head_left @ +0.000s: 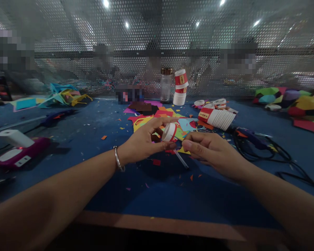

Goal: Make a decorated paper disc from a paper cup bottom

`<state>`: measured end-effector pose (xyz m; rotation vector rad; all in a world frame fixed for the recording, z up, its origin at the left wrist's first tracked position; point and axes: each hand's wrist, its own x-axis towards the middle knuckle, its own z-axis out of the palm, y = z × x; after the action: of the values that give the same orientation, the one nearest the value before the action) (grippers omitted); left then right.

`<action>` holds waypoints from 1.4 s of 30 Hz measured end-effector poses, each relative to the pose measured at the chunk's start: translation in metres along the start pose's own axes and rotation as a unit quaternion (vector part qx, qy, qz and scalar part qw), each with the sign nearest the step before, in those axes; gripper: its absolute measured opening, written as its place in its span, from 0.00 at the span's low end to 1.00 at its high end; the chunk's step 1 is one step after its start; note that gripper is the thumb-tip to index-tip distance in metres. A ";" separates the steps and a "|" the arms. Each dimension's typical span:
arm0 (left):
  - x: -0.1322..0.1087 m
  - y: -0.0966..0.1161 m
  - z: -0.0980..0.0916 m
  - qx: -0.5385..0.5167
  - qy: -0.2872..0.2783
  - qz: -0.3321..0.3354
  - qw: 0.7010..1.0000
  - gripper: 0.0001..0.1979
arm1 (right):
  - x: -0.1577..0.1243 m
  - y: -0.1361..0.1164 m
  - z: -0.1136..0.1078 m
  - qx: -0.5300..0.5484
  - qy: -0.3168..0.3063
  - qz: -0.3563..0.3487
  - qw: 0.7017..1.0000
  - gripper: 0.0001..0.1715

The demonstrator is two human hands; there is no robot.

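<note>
My left hand (149,137), a silver bangle at its wrist, curves its thumb and fingers round a white and red paper cup piece (169,132). That piece is tilted, its white round end toward me. Just right of it, my right hand (208,148) is closed, thumb against the curled fingers. Whatever may be between those fingertips is too small to make out. A translucent glue stick (181,159) lies below, between the two hands. Under and behind the hands is a heap of coloured paper scraps (143,122), partly hidden by my left hand.
A stack of paper cups (217,118) lies at right, beside a glue gun (253,137) with a looping black cable. A glass jar (166,85) and upright cups (180,87) stand behind. At left are another glue gun (54,116) and a purple power strip (23,153).
</note>
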<state>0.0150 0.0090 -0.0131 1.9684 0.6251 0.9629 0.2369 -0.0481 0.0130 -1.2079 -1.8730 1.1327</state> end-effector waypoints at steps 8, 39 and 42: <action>-0.001 -0.006 0.000 0.011 -0.017 0.015 1.000 0.30 | 0.002 0.002 -0.001 0.020 -0.006 0.007 1.000 0.35; 0.000 0.006 -0.007 0.031 -0.014 -0.011 0.999 0.29 | 0.002 0.008 -0.005 -0.065 -0.019 -0.001 0.998 0.31; -0.001 0.006 -0.007 0.034 -0.013 0.004 0.999 0.29 | 0.003 0.008 -0.004 -0.080 -0.013 -0.004 0.997 0.30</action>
<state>0.0095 0.0088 -0.0062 2.0408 0.6442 0.9304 0.2426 -0.0424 0.0075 -1.2777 -2.0192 1.0146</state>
